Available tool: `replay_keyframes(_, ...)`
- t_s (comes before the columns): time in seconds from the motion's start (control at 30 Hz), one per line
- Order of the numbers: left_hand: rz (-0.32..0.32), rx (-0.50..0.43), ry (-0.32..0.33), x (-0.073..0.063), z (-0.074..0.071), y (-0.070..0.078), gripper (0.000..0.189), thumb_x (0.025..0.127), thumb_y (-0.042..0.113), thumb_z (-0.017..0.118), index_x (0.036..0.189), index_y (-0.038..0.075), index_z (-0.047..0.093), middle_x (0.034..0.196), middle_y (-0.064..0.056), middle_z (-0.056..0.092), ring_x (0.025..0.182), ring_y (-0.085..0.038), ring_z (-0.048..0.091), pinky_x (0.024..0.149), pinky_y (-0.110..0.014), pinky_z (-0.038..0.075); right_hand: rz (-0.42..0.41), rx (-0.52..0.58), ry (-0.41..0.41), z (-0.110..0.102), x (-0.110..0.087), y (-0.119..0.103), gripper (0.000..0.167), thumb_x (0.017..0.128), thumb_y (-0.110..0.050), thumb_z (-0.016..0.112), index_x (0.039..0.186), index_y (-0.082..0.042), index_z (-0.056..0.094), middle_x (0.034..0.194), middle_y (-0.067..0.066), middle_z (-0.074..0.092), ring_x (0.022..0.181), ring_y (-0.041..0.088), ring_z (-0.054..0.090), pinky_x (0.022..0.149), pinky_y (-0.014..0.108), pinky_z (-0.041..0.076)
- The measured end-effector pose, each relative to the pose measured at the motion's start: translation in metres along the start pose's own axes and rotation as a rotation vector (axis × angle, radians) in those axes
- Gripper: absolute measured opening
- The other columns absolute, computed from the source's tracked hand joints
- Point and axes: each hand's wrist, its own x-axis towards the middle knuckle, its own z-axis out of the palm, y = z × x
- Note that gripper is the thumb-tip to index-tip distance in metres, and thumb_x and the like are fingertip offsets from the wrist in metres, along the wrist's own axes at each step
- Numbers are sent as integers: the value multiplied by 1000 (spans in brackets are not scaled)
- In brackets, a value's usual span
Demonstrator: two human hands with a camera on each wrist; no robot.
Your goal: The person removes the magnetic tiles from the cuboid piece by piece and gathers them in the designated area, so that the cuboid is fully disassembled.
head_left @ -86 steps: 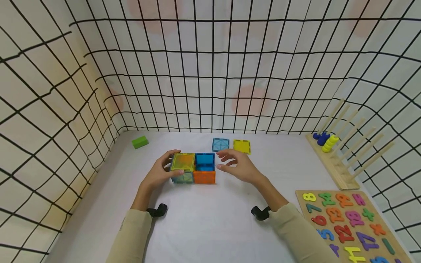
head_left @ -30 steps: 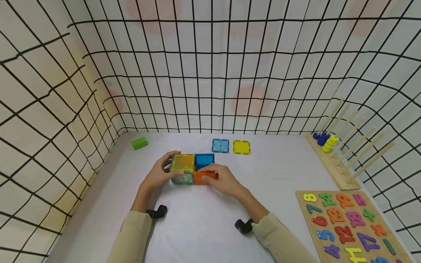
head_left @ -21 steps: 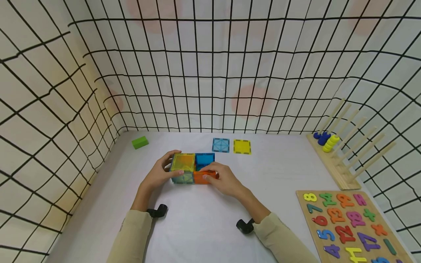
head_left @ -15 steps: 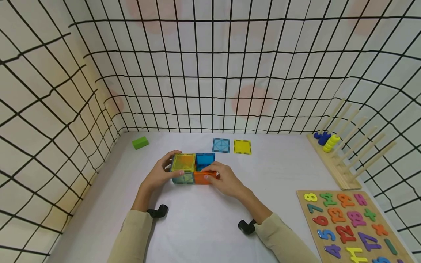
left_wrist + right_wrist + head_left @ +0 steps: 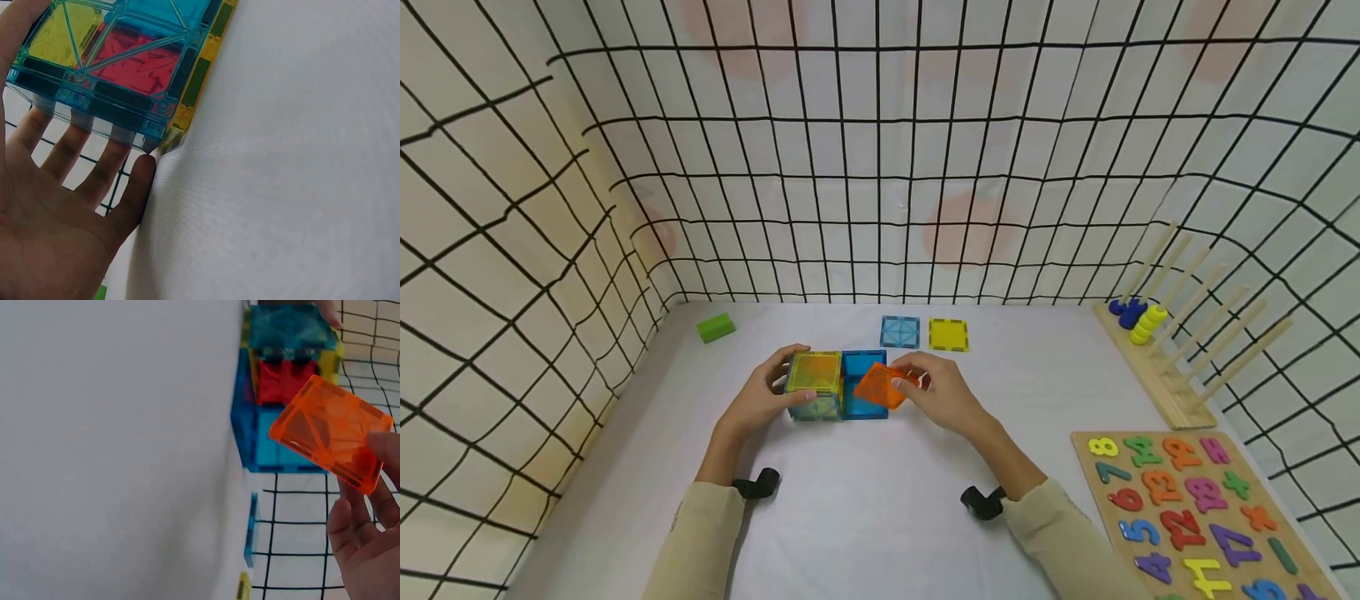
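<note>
A box of see-through magnetic tiles [image 5: 815, 371], yellow on top and light blue in front, stands on the white table. My left hand [image 5: 760, 398] grips its left side, thumb on the front face and fingers behind. In the left wrist view red and yellow show through the blue tile wall [image 5: 125, 59]. My right hand [image 5: 946, 392] pinches an orange magnetic tile [image 5: 877, 386] by its right edge, tilted above a blue floor tile [image 5: 863, 408]. A blue tile [image 5: 865, 360] stands upright behind that floor tile. The right wrist view shows the thumb on the orange tile's face [image 5: 331, 428].
Behind the box lie a light blue tile [image 5: 900, 332] and a yellow tile [image 5: 948, 334]. A green block [image 5: 715, 327] sits at back left. To the right are a wooden peg rack [image 5: 1157, 375] and a number puzzle board [image 5: 1097, 483]. Black wire mesh [image 5: 880, 175] encloses the table.
My right hand came in from the right, took hold of the orange tile at the front, and has pulled it up and off the structure. My left hand stays on the box.
</note>
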Motion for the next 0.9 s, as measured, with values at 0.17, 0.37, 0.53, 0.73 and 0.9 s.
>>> replay_keyframes(0.17,2,20,11,-1,-1,2,83,83,34,86,154,24,43,152,-2,49,145,-39,40,118,-66,34,53,68,30,-21,6,2,27,99,-18,71,124,-10,69,108,9,71,85,24,69,74,33,63)
replay_keyframes(0.37,14,16,10,-2,-1,2,84,83,33,86,154,23,43,152,-3,49,144,-39,41,118,-67,33,116,144,97,-53,12,8,30,96,-14,74,125,-8,68,106,14,69,81,26,72,73,41,65)
replay_keyframes(0.53,10,16,11,-1,-1,2,85,82,34,87,154,22,43,152,-3,49,144,-39,40,119,-67,32,146,168,154,-80,17,26,35,95,-13,75,128,-7,67,108,19,68,77,28,73,67,26,63)
replay_keyframes(0.73,8,6,6,1,-1,0,84,84,32,86,155,22,42,152,-3,49,146,-39,39,119,-67,32,209,86,206,-106,16,48,36,96,-16,74,130,-8,65,115,17,67,78,22,72,67,23,62)
replay_keyframes(0.9,7,4,6,1,0,-2,84,84,33,86,154,23,43,151,-1,50,146,-39,39,119,-66,33,279,52,235,-119,15,65,37,97,-20,74,131,-10,64,119,18,66,81,23,72,70,25,63)
